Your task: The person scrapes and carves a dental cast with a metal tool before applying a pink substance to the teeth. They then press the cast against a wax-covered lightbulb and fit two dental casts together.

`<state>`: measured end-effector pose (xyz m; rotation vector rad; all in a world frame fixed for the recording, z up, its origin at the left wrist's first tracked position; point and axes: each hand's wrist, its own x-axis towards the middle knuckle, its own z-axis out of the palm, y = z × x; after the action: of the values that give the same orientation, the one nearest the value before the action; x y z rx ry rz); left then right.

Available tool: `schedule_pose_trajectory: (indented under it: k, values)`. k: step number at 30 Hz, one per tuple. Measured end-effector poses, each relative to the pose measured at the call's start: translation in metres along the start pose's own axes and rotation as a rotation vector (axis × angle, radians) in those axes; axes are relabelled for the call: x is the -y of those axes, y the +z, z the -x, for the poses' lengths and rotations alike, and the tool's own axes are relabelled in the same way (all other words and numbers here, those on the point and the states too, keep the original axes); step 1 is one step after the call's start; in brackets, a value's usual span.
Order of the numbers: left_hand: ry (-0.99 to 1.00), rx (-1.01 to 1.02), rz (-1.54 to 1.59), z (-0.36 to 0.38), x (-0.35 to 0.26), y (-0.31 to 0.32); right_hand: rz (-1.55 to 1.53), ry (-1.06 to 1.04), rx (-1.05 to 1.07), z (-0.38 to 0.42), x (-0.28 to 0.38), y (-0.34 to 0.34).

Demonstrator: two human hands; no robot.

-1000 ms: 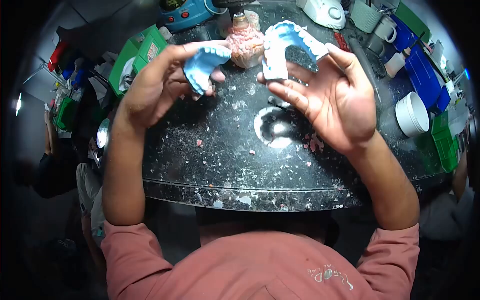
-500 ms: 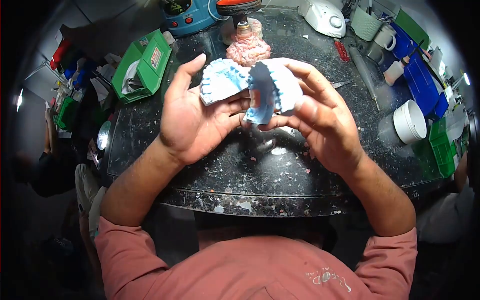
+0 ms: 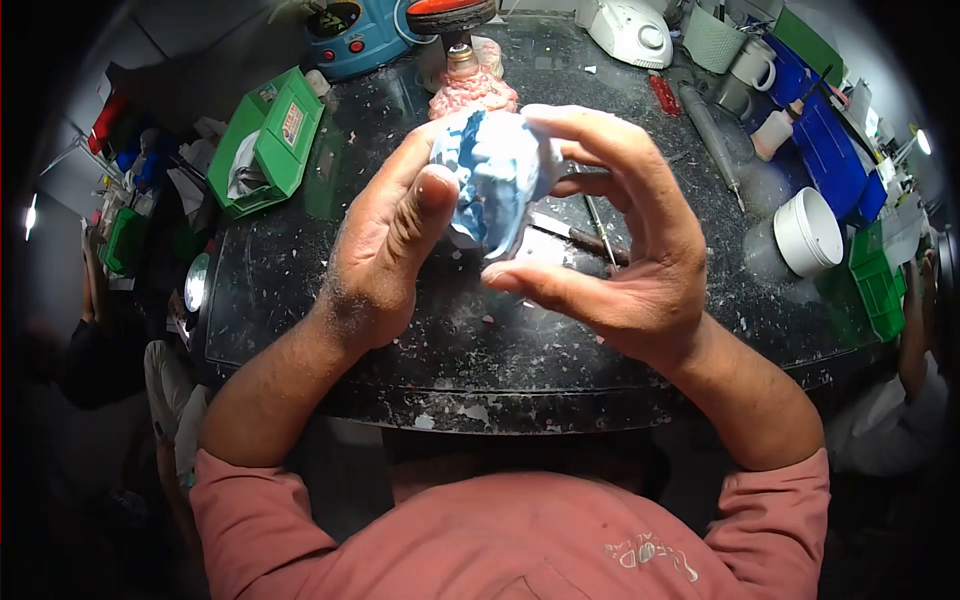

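Two pale blue-and-white plaster dental casts (image 3: 500, 165) are held together above the bench, with a ragged blue gap between them. My left hand (image 3: 385, 240) is closed around the left cast, its thumb pressed on the near face. My right hand (image 3: 650, 260) curves round the other side, index fingertip on the upper edge and thumb tip at the lower edge. Strong light washes out the casts' detail. Beneath them on the bench lie slim hand tools (image 3: 575, 235), partly hidden by my right hand.
A black, debris-specked bench (image 3: 480, 370) spreads below. A green bin (image 3: 275, 145) stands left, and a burner stand with a pink lumpy base (image 3: 472, 92) is behind the casts. On the right are a handpiece (image 3: 712, 140), a white tub (image 3: 808, 232) and a blue tray (image 3: 825, 150).
The casts, earlier apart with one lying tooth-side up on my left hand, are now brought together. My left hand has turned to grip from the side, and my right thumb has moved lower.
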<state>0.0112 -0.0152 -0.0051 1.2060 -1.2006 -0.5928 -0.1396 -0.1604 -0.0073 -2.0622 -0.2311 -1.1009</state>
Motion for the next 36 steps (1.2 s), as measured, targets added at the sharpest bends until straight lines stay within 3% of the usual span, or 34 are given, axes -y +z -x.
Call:
schedule_pose_trajectory:
  k: [9, 15, 21, 23, 26, 29, 31, 36]
  values:
    - [0.073, 0.008, -0.13, 0.0, -0.003, 0.001, -0.066, -0.032, 0.013, -0.001, -0.003, 0.002]
    - [0.062, 0.018, -0.098, 0.001, -0.003, 0.002, 0.051, -0.16, 0.041, -0.005, -0.002, -0.003]
    - [0.008, 0.039, -0.323, 0.003, 0.003, -0.007, 0.053, -0.05, 0.077, 0.0, 0.001, 0.001]
    - [-0.03, 0.009, -0.261, 0.005, 0.001, 0.001, -0.097, 0.1, 0.074, 0.002, 0.001, 0.004]
    - [-0.142, -0.017, -0.117, 0.005, -0.001, 0.006, -0.189, 0.08, 0.071, 0.001, -0.001, 0.005]
    - [0.004, -0.027, -0.207, 0.0, 0.002, 0.002, 0.02, -0.094, 0.109, -0.005, -0.001, 0.0]
    - [0.227, -0.045, -0.306, -0.004, 0.002, 0.001, 0.024, -0.097, 0.098, -0.003, 0.001, 0.001]
    - [0.215, -0.002, -0.303, -0.003, 0.0, 0.0, 0.081, -0.16, 0.095, -0.002, 0.001, 0.001]
